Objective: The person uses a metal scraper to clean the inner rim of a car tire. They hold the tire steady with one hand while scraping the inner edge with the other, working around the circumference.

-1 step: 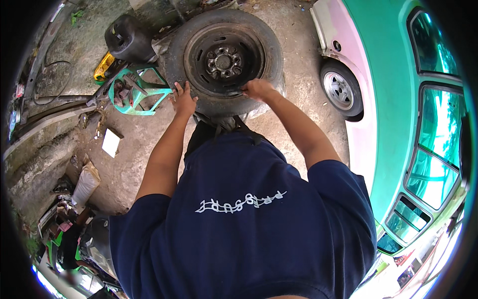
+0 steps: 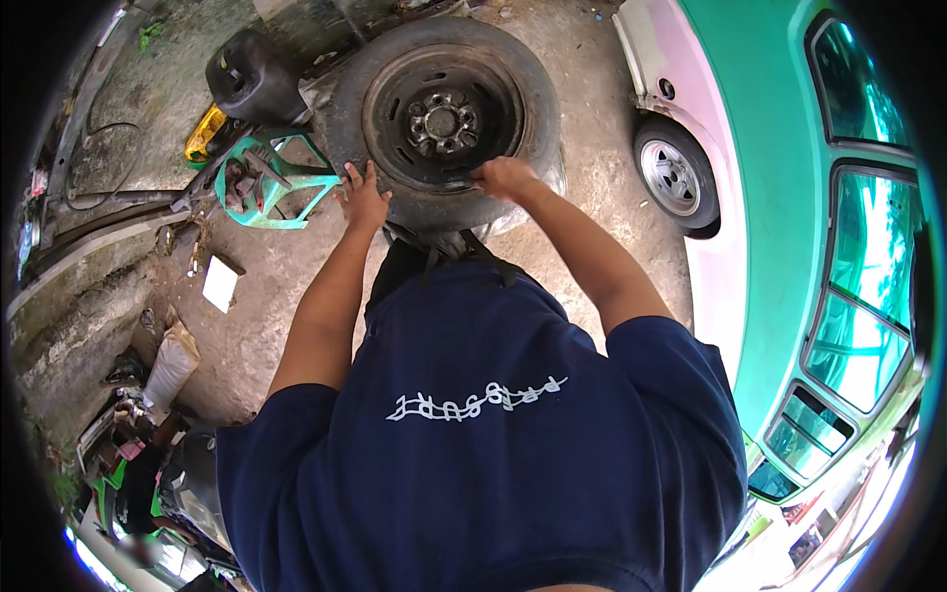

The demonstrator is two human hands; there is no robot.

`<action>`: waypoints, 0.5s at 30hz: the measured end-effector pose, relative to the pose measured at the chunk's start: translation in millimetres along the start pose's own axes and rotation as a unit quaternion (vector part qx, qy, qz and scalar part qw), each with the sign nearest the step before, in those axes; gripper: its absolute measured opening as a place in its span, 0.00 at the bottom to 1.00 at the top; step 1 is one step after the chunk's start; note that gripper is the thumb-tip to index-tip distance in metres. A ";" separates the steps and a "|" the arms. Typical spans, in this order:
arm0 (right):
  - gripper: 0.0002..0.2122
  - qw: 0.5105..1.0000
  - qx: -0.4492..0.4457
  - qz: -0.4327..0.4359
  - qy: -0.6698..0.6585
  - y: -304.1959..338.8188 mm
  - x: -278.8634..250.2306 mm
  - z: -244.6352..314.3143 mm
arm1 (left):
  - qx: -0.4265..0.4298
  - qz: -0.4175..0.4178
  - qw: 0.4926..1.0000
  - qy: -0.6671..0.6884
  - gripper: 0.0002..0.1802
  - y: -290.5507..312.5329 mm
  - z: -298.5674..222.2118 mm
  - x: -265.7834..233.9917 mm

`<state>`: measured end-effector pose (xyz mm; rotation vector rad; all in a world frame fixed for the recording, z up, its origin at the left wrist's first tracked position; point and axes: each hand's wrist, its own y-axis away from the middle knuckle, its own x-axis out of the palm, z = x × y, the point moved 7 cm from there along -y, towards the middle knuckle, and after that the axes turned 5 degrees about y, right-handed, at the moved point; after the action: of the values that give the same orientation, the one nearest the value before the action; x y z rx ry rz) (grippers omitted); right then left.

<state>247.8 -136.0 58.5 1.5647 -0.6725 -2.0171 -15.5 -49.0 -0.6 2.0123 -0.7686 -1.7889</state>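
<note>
A tyre point(image 2: 538, 109) on a dark steel rim point(image 2: 498, 74) lies on its side in front of me, hub face up. My left hand point(image 2: 364, 201) rests on the near left part of the tyre with its fingers spread. At the near right edge of the rim, my right hand point(image 2: 506, 179) is closed, fingertips pinched together. Something small and greyish shows beside those fingertips, but I cannot make out what it is.
A green plastic stool point(image 2: 258, 202) holding metal parts stands left of the tyre, near a black jerrycan point(image 2: 256, 79) and a yellow object point(image 2: 206, 133). A green and pink vehicle point(image 2: 755, 197) is parked on the right. A white sack point(image 2: 172, 363) lies at the left.
My right hand has shifted slightly left along the rim's edge. My left hand stays in place on the tyre.
</note>
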 end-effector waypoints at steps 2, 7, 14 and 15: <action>0.16 0.998 -0.044 -0.002 -0.047 -1.7 0.4 8.4 | 0.000 0.005 1.000 -0.003 0.47 0.2 -0.6 0.5; 0.18 0.997 0.069 0.036 0.001 -2.5 3.0 -18.5 | 0.005 0.002 1.000 0.004 0.46 2.8 0.7 -0.6; 0.17 0.999 0.009 -0.020 -0.030 -9.8 8.8 15.8 | 0.004 -0.003 1.000 0.003 0.47 -0.2 2.4 3.3; 0.17 0.999 0.007 -0.015 -0.050 -9.3 9.3 15.9 | 0.003 -0.002 1.000 0.001 0.47 -0.5 2.8 4.0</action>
<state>229.5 -133.8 49.2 1.4986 -0.7058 -2.1295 -17.9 -50.7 -4.5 2.0199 -0.7712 -1.7880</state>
